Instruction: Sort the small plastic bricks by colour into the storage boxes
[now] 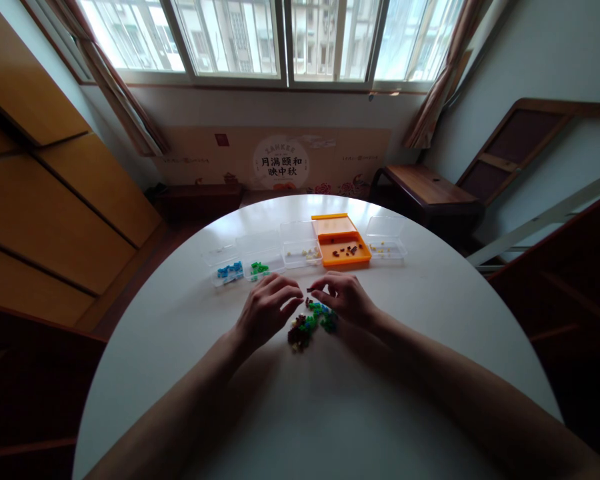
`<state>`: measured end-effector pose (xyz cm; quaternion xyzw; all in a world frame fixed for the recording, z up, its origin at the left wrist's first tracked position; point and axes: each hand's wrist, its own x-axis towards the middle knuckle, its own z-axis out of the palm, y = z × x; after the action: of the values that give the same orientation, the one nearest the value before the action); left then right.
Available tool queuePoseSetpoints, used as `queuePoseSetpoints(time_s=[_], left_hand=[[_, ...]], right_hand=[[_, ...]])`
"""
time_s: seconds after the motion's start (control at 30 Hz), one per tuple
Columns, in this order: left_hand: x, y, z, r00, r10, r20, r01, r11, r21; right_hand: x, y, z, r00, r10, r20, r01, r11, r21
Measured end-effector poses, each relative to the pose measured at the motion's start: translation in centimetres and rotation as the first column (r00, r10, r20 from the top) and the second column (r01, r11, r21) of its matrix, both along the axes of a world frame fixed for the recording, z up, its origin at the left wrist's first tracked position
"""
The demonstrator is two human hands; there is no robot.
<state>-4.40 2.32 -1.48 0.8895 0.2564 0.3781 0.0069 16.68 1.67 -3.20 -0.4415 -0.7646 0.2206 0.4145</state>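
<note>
Head view: dark brick (309,290) pinched at the right hand's (349,299) fingertips, just beyond the mixed brick pile (304,327); left hand (266,310) beside it, fingers apart. Orange box (347,263) farther back on white worktop (180,320).

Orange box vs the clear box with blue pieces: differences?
Colour: orange box is orange; blue-piece box is clear.
Contents: orange box holds dark brown pieces; blue-piece box holds blue pieces.
Position: blue-piece box is leftmost in the row; orange box is second from right.
Shared: both stand open on the white table.
</note>
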Motion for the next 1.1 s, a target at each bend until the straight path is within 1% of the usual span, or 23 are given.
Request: queuePoseSetpoints(time_s=[0.03, 0.1, 0.2, 0.27, 0.33, 0.4, 0.57, 0.87, 0.97, 1.1], left_hand=[[-0.1, 0.0, 0.0, 1.0, 0.016, 0.003, -0.016, 1.0, -0.01], [-0.1, 0.1, 0.0, 0.999, 0.034, 0.015, -0.034, 0.999, -0.031], [-0.3, 0.2, 0.0, 0.998, 0.042, 0.04, -0.039, 0.998, -0.058], [-0.3, 0.3, -0.2, 0.998, 0.045, 0.04, -0.042, 0.996, -0.08], [-0.4, 0.4, -0.3, 0.998, 0.052, 0.033, -0.048, 0.994, -0.099], [-0.5, 0.5, -0.5, 0.998, 0.058, 0.028, -0.054, 0.993, -0.109], [-0.6, 0.5, -0.7, 0.998, 0.061, 0.015, -0.059, 0.991, -0.124], [-0.6, 0.5, -0.4, 0.999, 0.046, 0.001, -0.045, 0.984, -0.17], [-0.7, 0.4, -0.2, 1.0, 0.016, -0.019, -0.02, 0.975, -0.223], [-0.9, 0.3, 0.1, 0.997, -0.058, -0.053, 0.038, 0.945, -0.326]], right_hand=[[0.5, 0.5, 0.0, 0.999, -0.048, -0.012, 0.048, 0.999, 0.007], [1.9, 1.7, 0.0, 0.981, -0.186, -0.062, 0.187, 0.982, 0.003], [4.1, 3.3, 0.0, 0.906, -0.402, -0.132, 0.4, 0.916, -0.044], [5.3, 4.1, -0.2, 0.858, -0.495, -0.138, 0.489, 0.869, -0.074], [6.1, 4.6, -0.6, 0.827, -0.547, -0.13, 0.542, 0.837, -0.079], [6.6, 4.9, -0.9, 0.817, -0.561, -0.131, 0.558, 0.827, -0.068], [6.7, 5.2, -1.3, 0.813, -0.565, -0.142, 0.564, 0.824, -0.055], [6.5, 4.7, -0.9, 0.813, -0.563, -0.148, 0.561, 0.826, -0.059], [6.5, 4.5, -0.8, 0.815, -0.558, -0.155, 0.555, 0.829, -0.066], [6.1, 4.2, -0.6, 0.822, -0.552, -0.141, 0.551, 0.833, -0.05]])
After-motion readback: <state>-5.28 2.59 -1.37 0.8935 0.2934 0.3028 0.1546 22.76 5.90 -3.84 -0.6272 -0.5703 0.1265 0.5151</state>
